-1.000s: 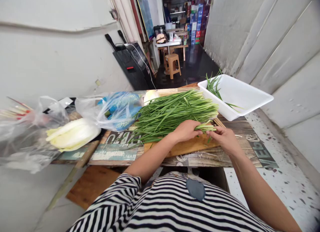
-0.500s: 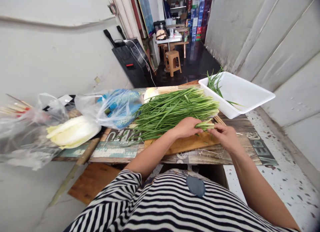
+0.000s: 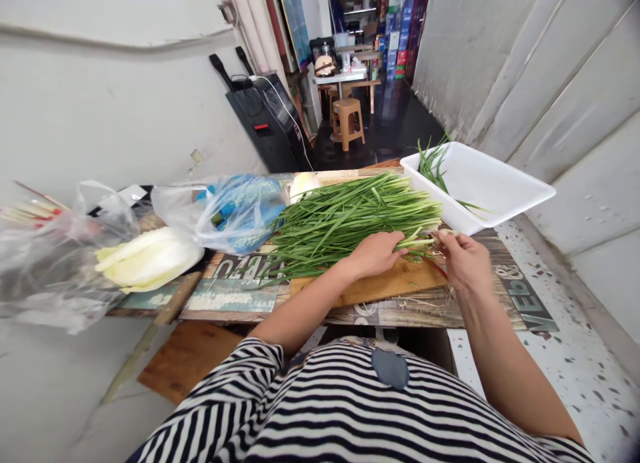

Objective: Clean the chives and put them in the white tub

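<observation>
A large heap of green chives (image 3: 350, 213) lies over a wooden cutting board (image 3: 370, 288), pale stem ends to the right. My left hand (image 3: 379, 253) is closed around a small bunch of chives at the heap's near edge, with the pale ends sticking out past its fingers. Just right of those ends, my right hand (image 3: 466, 258) pinches at the tips of the stems. Thin, dry-looking bits hang by its fingers; exactly what lies in the pinch is too small to make out. Behind it stands a white plastic tub (image 3: 500, 183) with a few chives (image 3: 434, 166) at its left side.
Left on the table (image 3: 240, 300) are a napa cabbage (image 3: 150, 256), a clear bag holding something blue (image 3: 247, 210) and more plastic bags (image 3: 50, 263). A white round piece (image 3: 303, 185) sits behind the chives. A black speaker-like case (image 3: 270, 116) leans by the wall; a stool (image 3: 349, 123) stands beyond.
My right hand has shifted slightly right and up, from close against the bunch to the stem tips. My left hand stays closed on the bunch. The view has moved slightly.
</observation>
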Demonstrator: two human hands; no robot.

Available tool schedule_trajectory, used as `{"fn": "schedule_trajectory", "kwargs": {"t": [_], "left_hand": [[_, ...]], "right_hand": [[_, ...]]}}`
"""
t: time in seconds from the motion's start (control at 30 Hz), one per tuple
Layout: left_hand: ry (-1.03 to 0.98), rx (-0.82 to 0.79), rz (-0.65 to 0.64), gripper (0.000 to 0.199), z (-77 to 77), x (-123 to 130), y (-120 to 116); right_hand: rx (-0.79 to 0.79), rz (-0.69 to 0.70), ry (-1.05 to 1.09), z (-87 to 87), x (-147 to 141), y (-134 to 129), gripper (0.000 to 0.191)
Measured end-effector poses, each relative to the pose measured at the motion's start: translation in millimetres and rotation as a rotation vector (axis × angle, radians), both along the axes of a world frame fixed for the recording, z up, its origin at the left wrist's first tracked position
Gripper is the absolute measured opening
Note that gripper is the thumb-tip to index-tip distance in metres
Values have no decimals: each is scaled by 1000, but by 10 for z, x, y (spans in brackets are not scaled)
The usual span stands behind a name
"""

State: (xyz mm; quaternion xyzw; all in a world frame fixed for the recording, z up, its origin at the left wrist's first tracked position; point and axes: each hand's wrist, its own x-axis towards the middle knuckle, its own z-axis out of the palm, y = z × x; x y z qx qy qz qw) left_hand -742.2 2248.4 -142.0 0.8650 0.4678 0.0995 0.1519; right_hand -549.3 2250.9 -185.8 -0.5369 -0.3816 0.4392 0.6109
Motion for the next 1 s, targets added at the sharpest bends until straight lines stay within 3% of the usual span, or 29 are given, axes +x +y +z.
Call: {"fn": "schedule_trajectory", "kwargs": {"t": [0.07, 0.13, 0.23, 0.3, 0.37, 0.47, 0.57, 0.67, 0.77, 0.87, 1.0], "left_hand": [[-41, -47, 40, 20, 11, -16, -6], [-116, -89, 56, 15, 34, -27, -12], [-274, -142, 81, 8, 72, -37, -4], [-329, -134, 104, 9, 85, -41, 18], [-313, -94, 108, 11, 83, -39, 45], [-221, -54, 80, 13, 66, -18, 80], [-146, -43, 92, 19, 49, 13, 96], [-117, -28, 101, 23, 25, 38, 100], [-83, -11, 64, 23, -11, 58, 95], [-69, -33, 30, 23, -36, 79, 81], [-142, -148, 30, 23, -18, 83, 63]], "right_hand": [[11, -109, -17, 1, 102, 79, 29], [18, -81, -201, 0, 199, 145, 22], [85, 262, -697, -16, 282, 185, 20], [193, 412, -992, -42, 289, 169, 21], [276, 383, -1205, -78, 275, 129, 19], [256, 297, -1376, -123, 260, 57, 21], [213, 386, -1474, -113, 264, -14, 18], [255, 415, -1447, -24, 256, -98, 21], [274, 371, -1258, 103, 218, -196, 23], [181, 368, -981, 171, 171, -271, 24], [-45, 348, -515, 86, 168, -263, 28]]}}
